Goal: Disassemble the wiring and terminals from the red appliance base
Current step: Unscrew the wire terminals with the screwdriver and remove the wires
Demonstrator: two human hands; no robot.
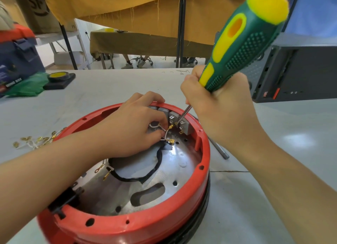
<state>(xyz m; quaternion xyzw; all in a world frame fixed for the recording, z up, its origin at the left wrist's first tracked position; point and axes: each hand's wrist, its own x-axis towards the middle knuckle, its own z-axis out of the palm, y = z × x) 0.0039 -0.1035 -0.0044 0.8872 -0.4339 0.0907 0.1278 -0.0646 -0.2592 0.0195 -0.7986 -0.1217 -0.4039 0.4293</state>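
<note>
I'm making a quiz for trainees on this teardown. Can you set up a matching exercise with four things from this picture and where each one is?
Things:
1. screwdriver
2. loose brass terminals
3. roll of tape
4. black cable

Places:
A. on the table to the left of the red base
B. lying curved on the metal plate inside the base
C. held in the right hand, tip at the grey terminal blocks
D. on a dark block at the far left of the table

Pairs: 1-C, 2-A, 3-D, 4-B
</note>
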